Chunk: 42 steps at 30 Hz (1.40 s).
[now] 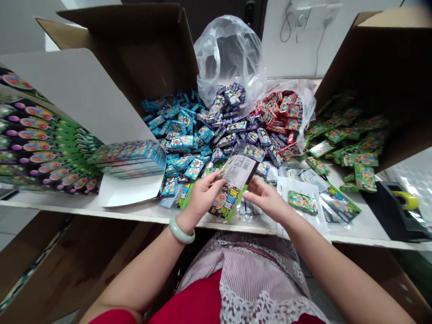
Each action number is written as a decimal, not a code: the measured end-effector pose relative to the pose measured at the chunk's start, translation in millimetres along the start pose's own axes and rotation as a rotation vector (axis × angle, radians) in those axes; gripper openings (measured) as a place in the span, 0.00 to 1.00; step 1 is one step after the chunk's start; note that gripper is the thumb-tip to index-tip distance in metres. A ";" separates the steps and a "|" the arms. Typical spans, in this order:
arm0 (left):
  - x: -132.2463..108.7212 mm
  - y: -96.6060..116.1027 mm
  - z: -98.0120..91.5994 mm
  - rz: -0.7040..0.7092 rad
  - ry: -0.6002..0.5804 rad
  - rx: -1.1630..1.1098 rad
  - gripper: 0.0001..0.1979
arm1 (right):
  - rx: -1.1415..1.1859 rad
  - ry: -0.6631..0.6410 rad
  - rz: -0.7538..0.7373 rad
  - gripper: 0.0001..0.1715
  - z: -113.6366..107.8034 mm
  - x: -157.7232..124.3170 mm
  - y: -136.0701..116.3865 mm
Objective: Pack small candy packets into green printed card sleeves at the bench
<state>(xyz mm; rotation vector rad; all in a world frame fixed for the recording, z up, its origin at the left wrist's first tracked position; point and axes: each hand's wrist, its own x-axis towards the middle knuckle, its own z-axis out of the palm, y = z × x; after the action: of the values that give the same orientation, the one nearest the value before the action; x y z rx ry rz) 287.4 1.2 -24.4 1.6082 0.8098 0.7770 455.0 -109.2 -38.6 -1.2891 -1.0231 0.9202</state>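
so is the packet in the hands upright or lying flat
Upright, tilted: the packet is held on end between the left hand and right hand.

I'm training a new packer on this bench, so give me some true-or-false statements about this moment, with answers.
1. A pale green bangle circles the wrist of the left hand. True.
2. The right hand holds a tape dispenser. False: the dispenser sits at the far right of the bench; both hands hold a printed packet.
3. Red packets lie between purple packets and green packets. True.
4. The blue packets are inside a clear plastic bag. False: they lie loose on the bench.
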 end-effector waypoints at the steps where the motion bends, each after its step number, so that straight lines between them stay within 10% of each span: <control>1: 1.1 1.0 4.5 -0.069 -0.040 -0.138 0.13 | 0.074 -0.077 0.066 0.27 3.5 -1.0 3.7; 6: 1.1 -3.8 21.1 -0.315 -0.116 -0.615 0.20 | 0.151 0.042 0.171 0.20 4.8 6.2 10.8; 11: -18.5 -22.2 16.9 -0.321 -0.181 -0.373 0.17 | 0.177 0.208 0.205 0.23 0.4 10.9 10.3; 20: -29.9 -29.1 6.9 -0.363 -0.193 -0.486 0.21 | 0.148 -0.075 0.373 0.22 10.2 -18.8 22.3; 25: -13.8 -21.9 6.1 -0.249 0.070 -0.551 0.24 | 0.262 -0.279 0.503 0.23 18.6 -42.0 32.4; 30: -20.1 -24.3 12.0 -0.159 -0.032 -0.499 0.26 | 0.190 -0.276 0.424 0.21 12.1 -52.2 27.0; 36: -32.7 -20.9 2.7 -0.015 -0.211 -0.303 0.30 | -0.008 0.170 0.078 0.37 0.1 -33.2 2.4; 42: -34.6 -24.5 -7.4 -0.009 -0.354 -0.255 0.24 | -0.192 0.055 0.062 0.26 2.8 -35.8 6.2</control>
<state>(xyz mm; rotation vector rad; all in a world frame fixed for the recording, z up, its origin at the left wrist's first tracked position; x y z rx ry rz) 259.7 -20.2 -49.6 1.4549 0.4438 0.5417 441.7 -141.9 -47.6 -1.5056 -1.0535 0.8434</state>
